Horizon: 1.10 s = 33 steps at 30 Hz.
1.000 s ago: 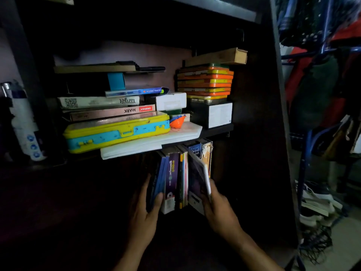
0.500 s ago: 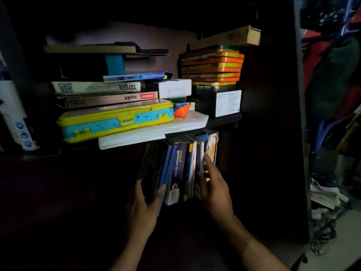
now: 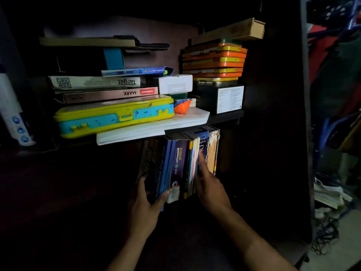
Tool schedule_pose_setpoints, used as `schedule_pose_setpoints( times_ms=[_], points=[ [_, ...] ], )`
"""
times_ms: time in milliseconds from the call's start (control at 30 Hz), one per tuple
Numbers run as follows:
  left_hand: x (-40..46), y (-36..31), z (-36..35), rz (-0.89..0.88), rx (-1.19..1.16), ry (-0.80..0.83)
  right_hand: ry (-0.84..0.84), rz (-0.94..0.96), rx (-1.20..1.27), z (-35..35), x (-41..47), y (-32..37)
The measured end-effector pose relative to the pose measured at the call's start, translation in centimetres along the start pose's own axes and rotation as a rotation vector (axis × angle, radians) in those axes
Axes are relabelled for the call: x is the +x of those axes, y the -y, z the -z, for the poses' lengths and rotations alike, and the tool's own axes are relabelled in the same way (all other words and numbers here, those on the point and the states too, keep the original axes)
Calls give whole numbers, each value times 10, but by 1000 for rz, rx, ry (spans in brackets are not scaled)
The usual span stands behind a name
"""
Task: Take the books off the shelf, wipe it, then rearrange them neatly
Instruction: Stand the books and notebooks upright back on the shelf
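Paperback books [image 3: 180, 163] stand upright at the lower shelf's right end: stiff, light, glossy, probably slippery. Left hand [image 3: 143, 208] grips the left volumes; right hand [image 3: 210, 188] presses spines with straight fingers. Grasp low, both flanks.

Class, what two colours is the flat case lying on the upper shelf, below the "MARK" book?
The flat case is yellow with turquoise-blue panels, seen clearly in the head view.
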<state>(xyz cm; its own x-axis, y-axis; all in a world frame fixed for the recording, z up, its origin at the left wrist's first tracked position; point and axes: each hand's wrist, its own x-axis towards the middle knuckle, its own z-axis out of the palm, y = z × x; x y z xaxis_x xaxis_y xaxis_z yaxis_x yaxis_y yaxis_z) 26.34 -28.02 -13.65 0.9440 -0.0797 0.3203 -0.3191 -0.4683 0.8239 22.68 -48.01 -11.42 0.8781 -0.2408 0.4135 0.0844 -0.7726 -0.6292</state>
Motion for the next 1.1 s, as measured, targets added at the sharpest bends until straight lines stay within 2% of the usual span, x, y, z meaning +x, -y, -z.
schedule_pose_setpoints(
  times_ms=[100, 267, 433, 633, 733, 800, 867, 967, 1033, 1100],
  points=[
    [0, -2, 0, 0, -2, 12, 47, -27, 64, -1, -5, 4],
    [0, -1, -1, 2, 3, 40, 67, -114, -30, -10, -1, 6],
    [1, 0, -2, -47, -33, 38, -13, -141, -52, -13, 2, -2],
    [-1, 1, -3, -43, -33, 38, 14, -130, -69, -10, -3, 1],
    [-20, -16, 3, -111, 14, -12, 61, -163, 32, 14, -46, 5],
    [-34, -27, 1, -151, -14, -70, 143, -111, -1, 29, -78, 10],
    [-68, -61, -20, -248, -56, 33, 176, -142, -34, 72, -130, 6],
    [-152, -125, -61, -428, -79, 376, 103, -189, -46, 148, -206, -4],
    [-203, -169, -86, -542, -113, 495, 71, -213, -74, 206, -247, -7],
    [-235, -205, -110, -561, -187, 558, 57, -260, -144, 258, -278, -9]
  ],
)
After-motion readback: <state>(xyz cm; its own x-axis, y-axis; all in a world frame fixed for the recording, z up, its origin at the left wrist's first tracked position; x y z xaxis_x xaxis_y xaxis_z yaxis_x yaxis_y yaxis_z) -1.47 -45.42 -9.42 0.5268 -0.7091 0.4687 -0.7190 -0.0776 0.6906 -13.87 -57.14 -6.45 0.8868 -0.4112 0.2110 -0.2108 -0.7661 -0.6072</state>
